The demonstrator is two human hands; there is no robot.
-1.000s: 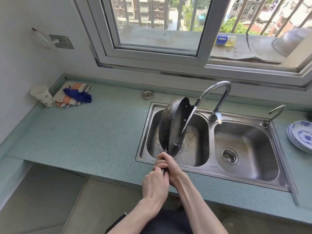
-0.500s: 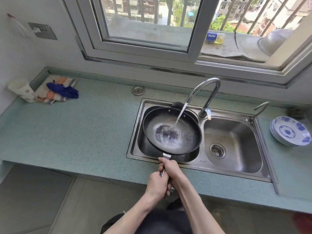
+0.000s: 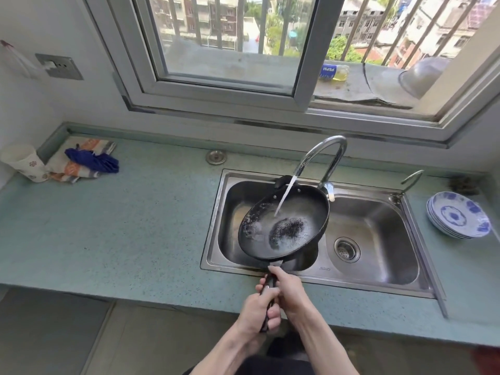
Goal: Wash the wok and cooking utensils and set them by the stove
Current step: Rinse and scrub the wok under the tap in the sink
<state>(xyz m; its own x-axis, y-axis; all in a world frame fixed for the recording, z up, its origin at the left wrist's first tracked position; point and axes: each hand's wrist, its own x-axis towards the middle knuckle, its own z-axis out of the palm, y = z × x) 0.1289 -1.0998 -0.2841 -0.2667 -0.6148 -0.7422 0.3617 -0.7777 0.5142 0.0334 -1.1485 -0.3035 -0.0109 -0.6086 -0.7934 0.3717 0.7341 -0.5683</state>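
A black wok (image 3: 284,223) hangs over the left basin of the steel double sink (image 3: 373,286), tilted a little, its inside facing up. Water runs from the curved tap (image 3: 324,152) into the wok and pools at its bottom. Both hands hold the wok's dark handle over the sink's front edge. My left hand (image 3: 257,309) grips the handle nearer its end. My right hand (image 3: 289,288) grips it closer to the wok. No other utensils show.
A stack of blue-patterned plates (image 3: 457,219) sits on the counter right of the sink. A paper cup (image 3: 23,162) and cloths (image 3: 86,161) lie at the far left of the teal counter (image 3: 121,226). A small second tap (image 3: 408,182) stands behind the right basin.
The wok went from standing on edge to lying almost flat under the stream, and water now collects in it. Both hands kept their hold on the handle.
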